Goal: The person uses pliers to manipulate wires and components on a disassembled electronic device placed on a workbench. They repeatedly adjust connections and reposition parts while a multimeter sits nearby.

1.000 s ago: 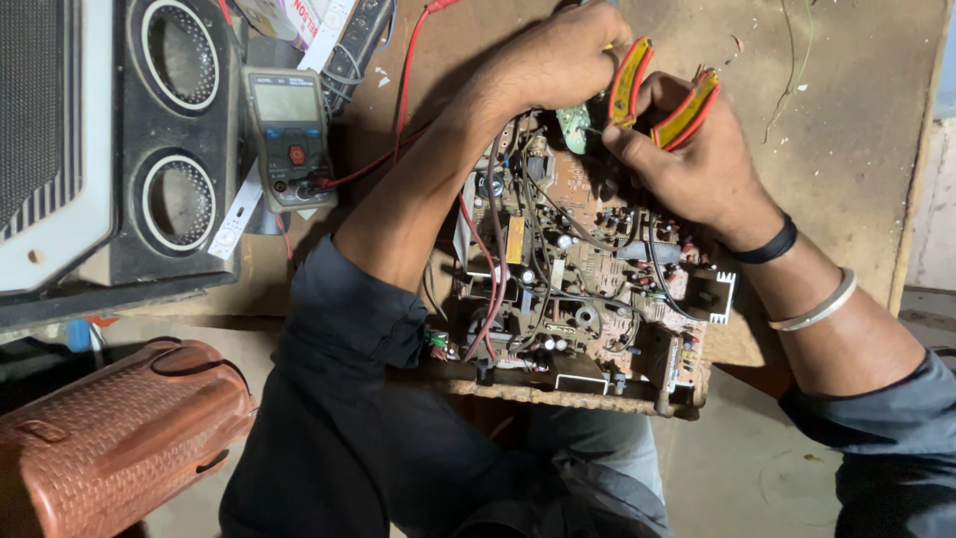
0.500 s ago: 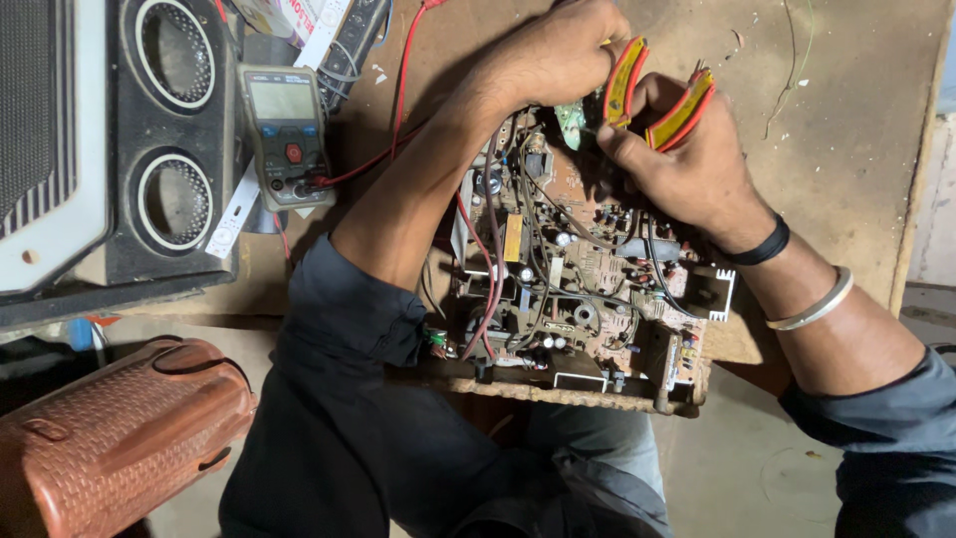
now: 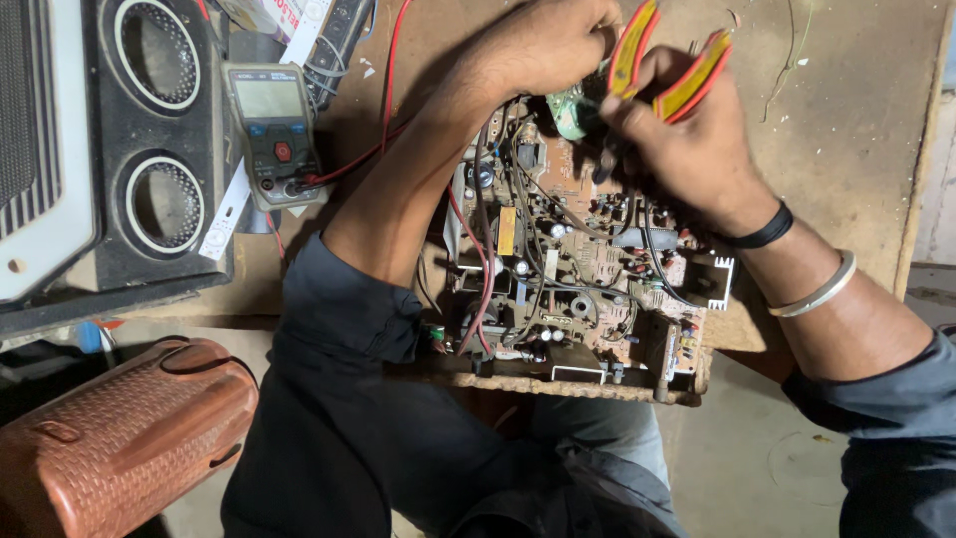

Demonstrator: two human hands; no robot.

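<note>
Pliers point(image 3: 665, 62) with red and yellow handles sit in the right hand point(image 3: 687, 139). The fingers are closed around the handles, which spread a little apart and point up, away from the person. The tool's long line runs from the far side down toward the circuit board point(image 3: 578, 259), and its tip is hidden among the parts near a small green board point(image 3: 570, 108). The left hand point(image 3: 548, 45) is curled at the far edge of the circuit board, beside the small green board; whether it grips anything cannot be told. The circuit board lies flat on the brown bench point(image 3: 846, 120), full of wires and small parts. A grey meter point(image 3: 274, 134) with a red knob lies to the left, next to a black speaker box point(image 3: 149, 149). A white strip with a label point(image 3: 227, 209) lies slanted between them. A brown stool point(image 3: 119, 438) stands low on the left.
</note>
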